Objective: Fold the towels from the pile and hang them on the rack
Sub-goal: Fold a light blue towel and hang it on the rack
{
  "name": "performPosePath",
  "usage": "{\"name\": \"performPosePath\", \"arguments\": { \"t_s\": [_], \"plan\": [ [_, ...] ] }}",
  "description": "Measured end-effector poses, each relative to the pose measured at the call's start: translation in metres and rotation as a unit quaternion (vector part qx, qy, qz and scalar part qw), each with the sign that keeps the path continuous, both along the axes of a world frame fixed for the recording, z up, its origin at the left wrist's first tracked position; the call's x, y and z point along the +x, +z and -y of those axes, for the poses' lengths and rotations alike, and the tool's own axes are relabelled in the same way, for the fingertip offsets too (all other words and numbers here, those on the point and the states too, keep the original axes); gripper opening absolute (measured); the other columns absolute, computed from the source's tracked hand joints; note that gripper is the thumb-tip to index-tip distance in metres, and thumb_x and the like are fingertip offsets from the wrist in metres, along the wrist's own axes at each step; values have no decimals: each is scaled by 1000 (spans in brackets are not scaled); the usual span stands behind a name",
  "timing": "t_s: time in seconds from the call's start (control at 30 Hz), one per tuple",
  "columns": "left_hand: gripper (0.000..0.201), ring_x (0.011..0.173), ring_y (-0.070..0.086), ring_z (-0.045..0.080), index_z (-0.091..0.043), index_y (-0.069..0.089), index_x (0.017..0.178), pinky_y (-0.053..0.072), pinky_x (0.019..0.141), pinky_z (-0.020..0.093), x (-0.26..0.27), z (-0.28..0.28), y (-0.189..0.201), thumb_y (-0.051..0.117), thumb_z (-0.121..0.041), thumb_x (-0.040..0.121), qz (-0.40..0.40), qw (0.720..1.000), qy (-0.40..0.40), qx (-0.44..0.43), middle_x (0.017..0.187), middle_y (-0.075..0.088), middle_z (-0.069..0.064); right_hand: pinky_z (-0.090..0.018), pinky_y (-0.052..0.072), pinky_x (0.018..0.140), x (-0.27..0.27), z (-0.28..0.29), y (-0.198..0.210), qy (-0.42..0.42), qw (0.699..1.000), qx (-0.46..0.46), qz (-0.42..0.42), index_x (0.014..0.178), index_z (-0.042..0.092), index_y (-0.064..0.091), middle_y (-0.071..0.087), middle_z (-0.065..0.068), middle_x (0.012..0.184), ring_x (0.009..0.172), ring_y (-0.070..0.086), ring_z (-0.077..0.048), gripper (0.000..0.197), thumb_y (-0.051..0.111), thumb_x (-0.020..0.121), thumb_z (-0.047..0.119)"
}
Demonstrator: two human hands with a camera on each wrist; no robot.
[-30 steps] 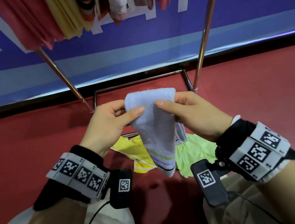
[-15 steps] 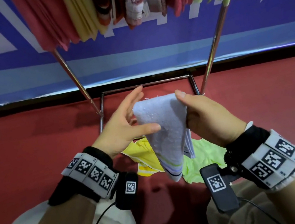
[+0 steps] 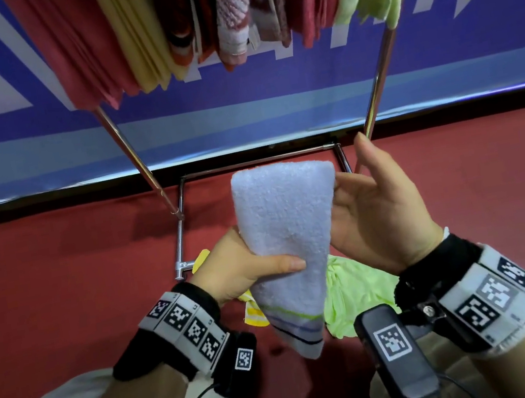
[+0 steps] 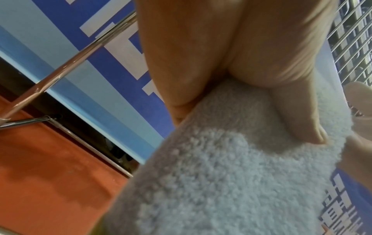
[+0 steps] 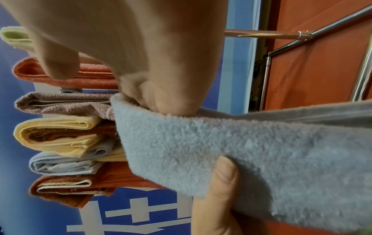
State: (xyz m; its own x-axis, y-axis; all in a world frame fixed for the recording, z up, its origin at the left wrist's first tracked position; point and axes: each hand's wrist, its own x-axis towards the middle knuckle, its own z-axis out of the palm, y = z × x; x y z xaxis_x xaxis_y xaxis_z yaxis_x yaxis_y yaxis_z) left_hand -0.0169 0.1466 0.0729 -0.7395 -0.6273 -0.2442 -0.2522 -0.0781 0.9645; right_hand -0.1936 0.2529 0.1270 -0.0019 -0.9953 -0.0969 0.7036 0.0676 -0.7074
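Fold looks done: left hand [image 3: 245, 267] grips the light-blue towel [image 3: 288, 225], right hand [image 3: 378, 214] fingers hook its edge. Next: drape over the rack [image 3: 138, 162].

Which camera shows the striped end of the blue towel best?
The head view: the blue towel shows whole, its striped end hanging below the left hand. The left wrist view shows only blurred terry under the thumb; the right wrist view only the folded upper part.

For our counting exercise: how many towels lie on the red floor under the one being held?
2: a yellow towel left of the held light blue towel, and a light green towel right of it. The held towel may hide more.
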Motion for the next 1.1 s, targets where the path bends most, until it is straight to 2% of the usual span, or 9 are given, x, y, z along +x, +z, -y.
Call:
{"name": "performPosePath", "arguments": {
  "t_s": [0.2, 0.33, 0.43, 0.57, 0.73, 0.8, 0.93, 1.0, 1.1],
  "plan": [
    [60, 111, 70, 23, -11, 70, 115, 55, 95, 39, 1, -3, -1, 90, -22, 60, 9, 998, -21, 56, 115, 75, 6, -50, 31, 121, -5, 1, 1, -25, 1000, -18, 1, 146, -4, 47, 45, -26, 152, 143, 42, -37, 94, 45, 86, 69],
    [66, 107, 71, 25, -7, 72, 110, 56, 90, 36, 3, -3, -3, 91, -27, 49, 27, 994, -38, 100, 111, 75, 10, -45, 38, 117, -9, 1, 2, -62, 998, -16, 20, 147, -3, 45, 48, -23, 151, 141, 47, -33, 93, 41, 88, 69],
    [79, 109, 70, 29, -4, 71, 111, 56, 92, 41, 5, -4, -4, 99, -32, 43, 33, 991, -70, 107, 113, 74, 14, -42, 47, 109, -11, 0, 2, -79, 996, -15, 37, 144, -3, 49, 53, -23, 146, 134, 54, -33, 90, 43, 89, 67],
    [75, 109, 70, 32, -8, 74, 107, 57, 88, 38, 9, -2, 3, 101, -37, 44, -6, 988, -66, 136, 115, 73, 18, -50, 40, 115, -15, 3, 0, -90, 995, 20, -24, 142, -3, 51, 56, -25, 142, 133, 55, -35, 80, 32, 99, 61],
    [69, 107, 70, 33, -8, 77, 103, 57, 88, 40, 15, 3, 15, 101, -36, 44, -44, 987, -63, 144, 115, 72, 21, -45, 42, 111, -16, 9, -8, -117, 990, 69, -41, 140, -1, 54, 61, -21, 138, 132, 58, -31, 70, 31, 104, 55],
    [67, 102, 71, 30, -11, 79, 100, 57, 83, 36, 17, 6, 21, 101, -38, 42, -57, 987, -57, 143, 110, 74, 19, -39, 48, 102, -13, 10, -9, -122, 988, 81, -43, 137, 1, 57, 65, -19, 134, 124, 63, -27, 67, 33, 104, 54],
    [71, 94, 72, 27, -9, 79, 97, 58, 78, 34, 23, 14, 30, 101, -42, 38, -79, 988, -22, 128, 102, 75, 17, -29, 58, 83, -8, 13, -11, -137, 985, 100, -46, 112, 7, 68, 73, -13, 113, 98, 72, -20, 55, 38, 102, 52],
    [67, 89, 74, 24, -10, 80, 92, 59, 73, 31, 24, 16, 35, 101, -42, 37, -96, 987, 1, 132, 97, 76, 15, -27, 60, 77, -8, 15, -13, -139, 981, 114, -69, 113, 4, 68, 74, -14, 109, 94, 73, -20, 56, 39, 103, 51],
    [60, 87, 74, 21, -12, 81, 90, 59, 70, 29, 24, 17, 37, 100, -38, 40, -117, 984, 39, 127, 97, 77, 13, -28, 61, 71, -9, 16, -18, -149, 970, 142, -131, 92, -1, 69, 75, -19, 93, 83, 75, -26, 59, 41, 103, 50]
  ]
}}
